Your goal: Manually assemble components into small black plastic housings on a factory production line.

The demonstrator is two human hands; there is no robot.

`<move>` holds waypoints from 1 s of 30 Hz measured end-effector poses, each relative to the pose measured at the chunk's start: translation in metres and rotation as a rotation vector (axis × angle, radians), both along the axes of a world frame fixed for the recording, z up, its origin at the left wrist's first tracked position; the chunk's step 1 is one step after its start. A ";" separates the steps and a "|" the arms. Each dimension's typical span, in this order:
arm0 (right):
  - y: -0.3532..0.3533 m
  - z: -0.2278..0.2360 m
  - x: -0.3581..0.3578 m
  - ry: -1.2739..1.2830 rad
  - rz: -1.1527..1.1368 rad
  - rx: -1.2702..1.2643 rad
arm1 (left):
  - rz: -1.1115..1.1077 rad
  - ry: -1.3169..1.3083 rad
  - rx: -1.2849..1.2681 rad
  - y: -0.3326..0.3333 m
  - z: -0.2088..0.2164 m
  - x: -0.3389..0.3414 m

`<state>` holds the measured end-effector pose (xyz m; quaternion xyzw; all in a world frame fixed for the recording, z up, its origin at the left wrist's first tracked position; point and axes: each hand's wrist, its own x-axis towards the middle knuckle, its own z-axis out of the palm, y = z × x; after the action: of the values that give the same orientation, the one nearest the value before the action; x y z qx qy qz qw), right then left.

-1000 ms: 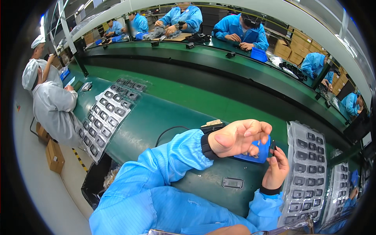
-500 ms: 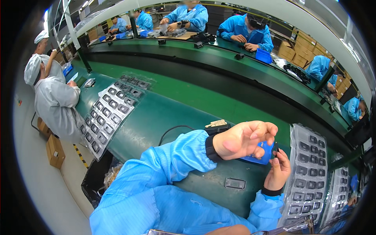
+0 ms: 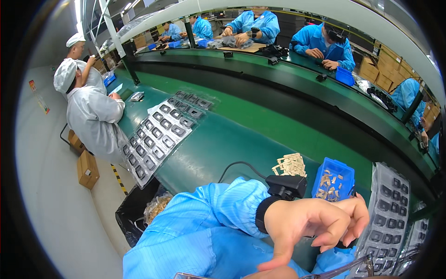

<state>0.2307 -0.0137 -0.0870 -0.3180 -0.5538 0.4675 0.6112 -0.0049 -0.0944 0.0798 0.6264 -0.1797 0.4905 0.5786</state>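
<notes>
My left hand (image 3: pixel 306 223) reaches across in front of me, its thumb pointing down and its fingers bent and apart, with nothing visible in them. My right hand is almost wholly hidden behind it; a bit of dark cuff (image 3: pixel 346 244) and blue sleeve (image 3: pixel 332 260) show. A small dark piece (image 3: pixel 354 192) peeks out above the left fingers, and what holds it is hidden. Just beyond the hands is a blue bin (image 3: pixel 349 171) with small beige pieces inside. By my left wrist sits a black box-shaped device (image 3: pixel 287 186) with a cable, near a pile of beige strips (image 3: pixel 290 165).
Clear sheets of black frame-shaped parts lie at right (image 3: pixel 385 218) and far left (image 3: pixel 158 135) on the green bench (image 3: pixel 209 149). A black-lined waste bin (image 3: pixel 134 211) stands by the bench's near left edge. Several co-workers sit beyond the dark rail; two people in pale coats (image 3: pixel 95 114) stand left.
My left hand has come lower and nearer, turning its thumb down, and now covers my right hand and the flat frame part. The view has shifted, revealing the blue bin and beige strips more fully.
</notes>
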 end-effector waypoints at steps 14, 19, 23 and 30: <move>-0.003 -0.003 -0.004 0.073 0.007 -0.016 | 0.010 0.020 -0.003 -0.001 -0.003 0.000; -0.005 0.009 -0.012 0.268 0.029 0.008 | 0.015 -0.033 0.083 0.005 -0.009 0.008; -0.003 0.021 -0.014 0.053 0.079 0.011 | -0.049 -0.056 -0.137 0.000 -0.003 -0.008; -0.003 0.027 -0.015 -0.001 0.002 0.080 | 0.083 -0.446 -0.516 0.084 -0.026 -0.054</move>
<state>0.2154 -0.0169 -0.0596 -0.2930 -0.5726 0.4454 0.6228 -0.0593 -0.0109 0.0535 0.3435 -0.1462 0.6678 0.6440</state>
